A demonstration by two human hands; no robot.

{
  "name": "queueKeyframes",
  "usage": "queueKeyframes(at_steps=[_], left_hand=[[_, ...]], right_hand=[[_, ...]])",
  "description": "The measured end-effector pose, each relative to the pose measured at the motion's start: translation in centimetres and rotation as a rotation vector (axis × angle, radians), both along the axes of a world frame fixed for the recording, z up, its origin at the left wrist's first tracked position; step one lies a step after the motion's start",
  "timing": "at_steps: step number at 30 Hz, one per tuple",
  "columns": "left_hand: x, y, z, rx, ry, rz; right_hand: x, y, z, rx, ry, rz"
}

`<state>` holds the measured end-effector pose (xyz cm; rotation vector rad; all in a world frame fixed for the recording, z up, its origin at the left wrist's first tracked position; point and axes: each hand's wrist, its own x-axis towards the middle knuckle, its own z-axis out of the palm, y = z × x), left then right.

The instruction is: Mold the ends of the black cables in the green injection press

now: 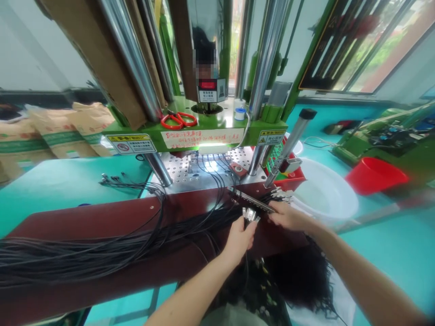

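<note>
The left hand (pixel 239 234) is closed, pinching a bunch of silver metal connectors (pixel 250 215) between thumb and fingers. The right hand (pixel 283 216) grips the near end of a long, narrow dark-metal bar (pixel 253 199), which slants forward just above the connectors. Beneath and beyond them, a thick bundle of thin black cables (pixel 112 253) runs along a reddish-brown board (pixel 78 217) — lying across the way to the perforated steel plate (pixel 176 174) of a green press. Other cable ends rest on that plate. Right of it, a slanting steel post with a black cap (pixel 295 136) stands before a wide white plastic basin (pixel 322 192); a red plastic bucket (pixel 375 175) is farther right. Red-handled scissors (pixel 178 120) lie on the press's green crossbeam (pixel 159 142) — its white strip (pixel 204 137) bears red handwritten Chinese characters, too blurred to read surely. Yellow-headed warning labels (pixel 131 144) flank it.
</note>
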<state>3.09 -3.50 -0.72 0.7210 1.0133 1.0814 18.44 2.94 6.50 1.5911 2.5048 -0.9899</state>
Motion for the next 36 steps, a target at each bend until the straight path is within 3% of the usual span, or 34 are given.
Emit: queueKeyframes(at_steps=[3, 6, 8, 15, 20, 31, 36], left_hand=[[0.8, 0.0, -0.1, 0.035, 0.104, -0.047], [1.4, -0.1, -0.2, 0.111, 0.206, -0.091], [1.6, -0.1, -0.1, 0.152, 0.254, -0.099], [1.5, 0.0, -0.2, 0.211, 0.322, -0.093], [1.3, -0.1, -0.4, 0.216, 0.33, -0.093], [1.2, -0.2, -0.3, 0.161, 0.288, -0.153], [0.7, 0.5, 0.0, 0.119, 0.167, -0.023]], right_hand=[[0.4, -3.4, -1.9, -0.338, 0.454, -0.372], [-0.2, -5.4, -3.6, -0.378, 0.824, -0.531], [-0.5, -5.9, -4.2, -0.349, 0.919, -0.574], [-0.5, -6.0, -5.3, -0.316, 0.989, -0.608], [-0.6, -6.3, -6.1, -0.222, 0.898, -0.625], [-0.9, -6.6, -5.7, -0.19, 0.88, -0.582], [-0.7, -6.4, -6.0, -0.259, 1.029, -0.725]])
